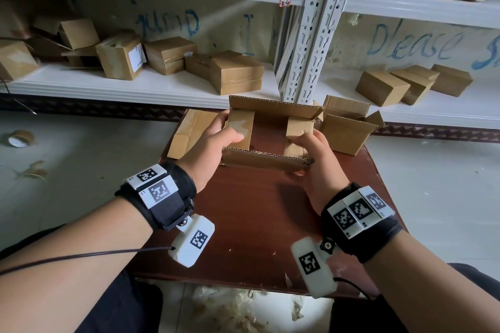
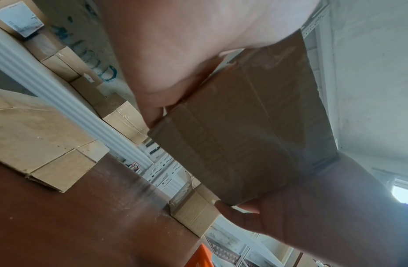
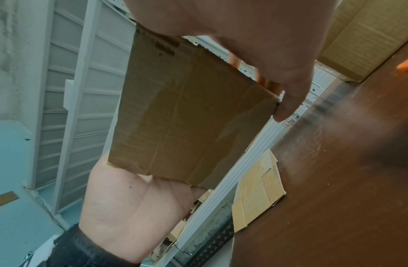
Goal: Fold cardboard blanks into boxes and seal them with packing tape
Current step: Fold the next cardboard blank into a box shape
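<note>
Head view: box (image 1: 267, 132) was held at frame centre above the brown table (image 1: 251, 222), left hand (image 1: 213, 140) and right hand (image 1: 311, 151) each grasping one end, short flaps folded in, long flaps still raised. Sealed boxes (image 1: 235, 73) lay on the shelf; a tape roll (image 1: 20, 138) sat at left.

Left wrist view: the underside seam appeared already taped.

Right wrist view: a flat blank (image 3: 257, 195) remained, lower right. Closing and taping the top was judged outstanding.

Head view looks down on brown table (image 1: 257, 224); both wrist views sit close beneath, facing up, sharing the held box (image 2: 244, 135).
</note>
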A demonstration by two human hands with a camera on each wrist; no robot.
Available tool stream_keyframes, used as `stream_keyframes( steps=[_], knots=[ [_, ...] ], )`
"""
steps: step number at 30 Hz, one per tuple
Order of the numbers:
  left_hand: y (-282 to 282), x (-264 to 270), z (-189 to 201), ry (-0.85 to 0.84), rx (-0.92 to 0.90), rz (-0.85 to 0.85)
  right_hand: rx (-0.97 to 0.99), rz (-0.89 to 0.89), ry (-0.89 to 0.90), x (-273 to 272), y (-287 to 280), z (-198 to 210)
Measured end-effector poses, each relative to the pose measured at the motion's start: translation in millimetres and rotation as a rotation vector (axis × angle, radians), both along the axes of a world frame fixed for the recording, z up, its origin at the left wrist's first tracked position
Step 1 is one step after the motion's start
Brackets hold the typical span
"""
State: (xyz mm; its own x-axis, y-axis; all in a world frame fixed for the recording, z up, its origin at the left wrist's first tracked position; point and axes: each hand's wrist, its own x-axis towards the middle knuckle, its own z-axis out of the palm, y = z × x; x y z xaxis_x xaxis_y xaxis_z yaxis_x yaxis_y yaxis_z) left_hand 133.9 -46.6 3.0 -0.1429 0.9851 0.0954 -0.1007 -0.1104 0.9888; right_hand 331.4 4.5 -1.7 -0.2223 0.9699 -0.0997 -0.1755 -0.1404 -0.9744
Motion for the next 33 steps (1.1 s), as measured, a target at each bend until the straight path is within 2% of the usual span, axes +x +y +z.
stream_keyframes(
  steps=[23, 28, 33],
  knots=[
    [-3.8, 6.4, 2.3, -0.014, -0.080, 0.030, 0.007, -0.003, -0.014, -1.2, -0.4, -0.3],
    [-3.8, 8.3, -0.3, 0.077, -0.117, 0.006, 0.064, -0.057, 0.025, -4.0, 1.8, -0.6],
    [0.0, 8.5, -6.3, 0.135, -0.099, -0.021, 0.150, -0.015, 0.044, -0.4, 4.6, 1.3]
  ],
)
